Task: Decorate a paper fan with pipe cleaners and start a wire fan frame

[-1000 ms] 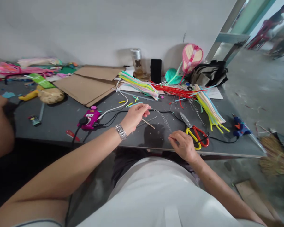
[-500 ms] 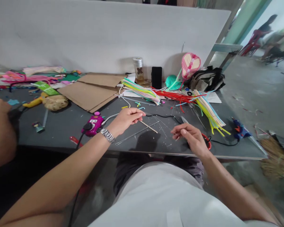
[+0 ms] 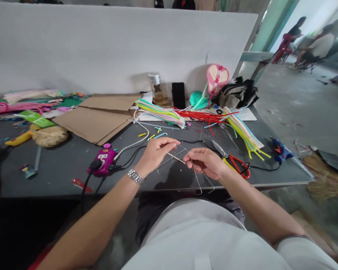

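Item 1: left hand (image 3: pixel 160 152), raised over the grey tabletop (image 3: pixel 124 185); thumb and fingertips are seen close together, but whether anything is gripped cannot be told. Item 2: right hand (image 3: pixel 205 163), clamped at the fingers on thin silver metal wires (image 3: pixel 197 180); the bent ends are left hanging towards the near edge, probably so that they are not snagged. Item 3: slim, pale, straight stick (image 3: pixel 177 157), seen between hands 1 and 2; whether it is held or laid down is not shown. Item 4: steel scissors with red and yellow handles (image 3: pixel 228 156), laid just beyond the right wrist, presumably for easy reach. Item 5: fuzzy red stems (image 3: pixel 199 115), bundled at the back, apparently for tidiness. Item 6: blue glue gun (image 3: pixel 283 152), set well apart at the right end, perhaps for safety.
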Tool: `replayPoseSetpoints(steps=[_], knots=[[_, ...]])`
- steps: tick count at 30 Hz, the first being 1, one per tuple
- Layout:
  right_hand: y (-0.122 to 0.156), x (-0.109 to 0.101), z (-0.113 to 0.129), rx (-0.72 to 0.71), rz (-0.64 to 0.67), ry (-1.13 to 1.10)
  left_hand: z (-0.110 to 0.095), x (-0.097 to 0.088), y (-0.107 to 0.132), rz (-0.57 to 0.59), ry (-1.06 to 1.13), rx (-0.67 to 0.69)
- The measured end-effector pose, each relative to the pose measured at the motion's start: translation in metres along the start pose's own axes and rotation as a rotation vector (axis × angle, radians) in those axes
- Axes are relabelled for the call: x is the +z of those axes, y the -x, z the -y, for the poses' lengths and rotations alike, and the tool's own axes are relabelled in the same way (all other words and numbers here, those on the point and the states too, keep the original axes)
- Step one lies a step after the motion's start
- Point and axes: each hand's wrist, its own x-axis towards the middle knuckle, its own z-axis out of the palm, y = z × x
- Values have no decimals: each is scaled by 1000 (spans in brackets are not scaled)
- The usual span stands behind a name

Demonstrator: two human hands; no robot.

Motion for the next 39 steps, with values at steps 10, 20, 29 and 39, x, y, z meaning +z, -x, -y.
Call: replayPoseSetpoints(steps=[10, 20, 29, 39], knots=[[6, -10, 1, -213, -389, -116, 32, -4, -17, -364, 412, 162], [-5, -18, -14, -175, -396, -70, 36, 0, -5, -398, 517, 13], [-21, 14, -11, -297, -361, -48, 5, 34, 13, -350, 566, -29], [-10, 25, -9, -473, -353, 167, -22, 43, 23, -333, 832, -247]])
